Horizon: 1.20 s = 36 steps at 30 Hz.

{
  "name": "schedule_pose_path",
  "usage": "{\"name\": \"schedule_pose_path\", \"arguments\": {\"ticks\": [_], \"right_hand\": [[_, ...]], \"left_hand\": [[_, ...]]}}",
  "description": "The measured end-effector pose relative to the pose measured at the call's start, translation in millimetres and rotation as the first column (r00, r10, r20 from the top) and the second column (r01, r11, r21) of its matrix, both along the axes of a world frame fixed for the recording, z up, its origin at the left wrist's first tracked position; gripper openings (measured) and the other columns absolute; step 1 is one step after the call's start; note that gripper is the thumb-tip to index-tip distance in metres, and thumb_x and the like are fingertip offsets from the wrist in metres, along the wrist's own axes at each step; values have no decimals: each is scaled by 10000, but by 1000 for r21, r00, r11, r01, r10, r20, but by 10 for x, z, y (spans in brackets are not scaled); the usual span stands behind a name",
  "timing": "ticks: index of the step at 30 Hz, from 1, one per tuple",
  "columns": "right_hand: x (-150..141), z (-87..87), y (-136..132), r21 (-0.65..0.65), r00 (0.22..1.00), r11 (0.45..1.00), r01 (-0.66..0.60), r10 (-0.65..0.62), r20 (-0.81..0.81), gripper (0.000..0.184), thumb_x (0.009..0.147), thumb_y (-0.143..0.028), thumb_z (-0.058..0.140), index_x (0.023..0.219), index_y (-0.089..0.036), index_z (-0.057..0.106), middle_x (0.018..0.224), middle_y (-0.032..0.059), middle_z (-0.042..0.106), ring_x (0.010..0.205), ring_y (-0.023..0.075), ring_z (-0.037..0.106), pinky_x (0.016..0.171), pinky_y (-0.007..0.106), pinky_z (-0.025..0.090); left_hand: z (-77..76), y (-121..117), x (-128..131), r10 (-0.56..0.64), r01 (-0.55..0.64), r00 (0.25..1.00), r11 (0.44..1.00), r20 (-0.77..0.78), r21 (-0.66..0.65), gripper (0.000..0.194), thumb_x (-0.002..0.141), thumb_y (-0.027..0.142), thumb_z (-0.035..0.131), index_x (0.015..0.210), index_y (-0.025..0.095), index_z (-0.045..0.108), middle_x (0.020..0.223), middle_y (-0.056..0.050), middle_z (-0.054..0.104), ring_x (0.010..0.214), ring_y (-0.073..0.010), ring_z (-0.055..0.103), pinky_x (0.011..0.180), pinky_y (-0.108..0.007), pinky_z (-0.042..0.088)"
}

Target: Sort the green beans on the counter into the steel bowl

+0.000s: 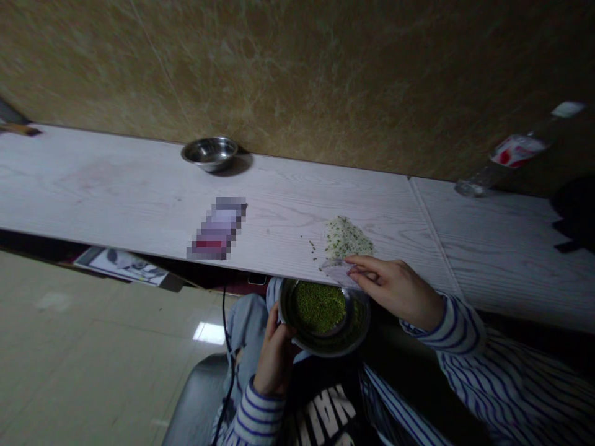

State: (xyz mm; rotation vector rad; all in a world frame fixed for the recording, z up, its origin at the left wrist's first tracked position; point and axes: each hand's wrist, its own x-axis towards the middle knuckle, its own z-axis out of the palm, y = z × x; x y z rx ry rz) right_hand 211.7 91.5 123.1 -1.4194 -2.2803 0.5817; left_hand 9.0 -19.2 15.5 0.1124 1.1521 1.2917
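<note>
In left hand (pixel 274 359), one bowl (pixel 331 350); right hand (pixel 397 286), one clear piece (pixel 336 271).

The left hand (pixel 273 359) grips a metal bowl (pixel 331 352) of mung beans (pixel 320 306) at eight o'clock. Above its one o'clock rim, the right hand (pixel 388 282) pinches clear plastic (pixel 335 271) beside mixed white-and-green grains (pixel 344 238). A small steel bowl (pixel 218 165) sits toward eleven, a plastic bottle (pixel 518 150) toward two.

Our left hand (pixel 275 359): curled in a clasp, thumb bent over | our right hand (pixel 395 290): farther forward, back upward, we pinch thumb against fingers | left forearm (pixel 260 412): angled forward | right forearm (pixel 502 365): slanting inward
</note>
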Motion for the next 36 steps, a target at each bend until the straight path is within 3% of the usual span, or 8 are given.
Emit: {"name": "schedule_pose_path", "arguments": {"ticks": [13,24,30,36], "right_hand": [[-20,-5,68,-19,1000,1000,21,-21,9,333,913,-132,639,1212,-187,777,1038,62,834,889,222,812,801,322,675],[-1,-94,55,30,998,998,61,-61,15,340,921,-156,629,1223,-216,775,1028,51,836,821,204,811,807,314,671],[3,-71,193,55,989,991,121,-125,79,354,919,-156,630,1242,-197,769,1030,65,835,818,216,808,798,318,657],[38,-74,367,48,987,990,136,-139,79,353,930,-181,613,1250,-192,763,1001,60,839,727,191,786,698,290,632]], "left_hand": [[-18,3,-21,-23,23,1000,1000,-4,4,829,667,196,670,1477,263,508,1052,-45,706,787,-198,601,789,-357,537],[-52,-3,-20,-25,25,1000,999,-6,24,747,680,217,676,1414,264,542,1040,-68,714,779,-228,622,754,-382,564],[-50,2,-24,-30,30,999,999,-12,18,682,688,211,660,1361,271,570,1008,-57,713,770,-241,630,699,-367,561],[-43,20,-35,-34,34,999,999,-1,22,750,695,225,666,1428,292,523,1072,-72,718,810,-257,638,740,-390,564]]}}
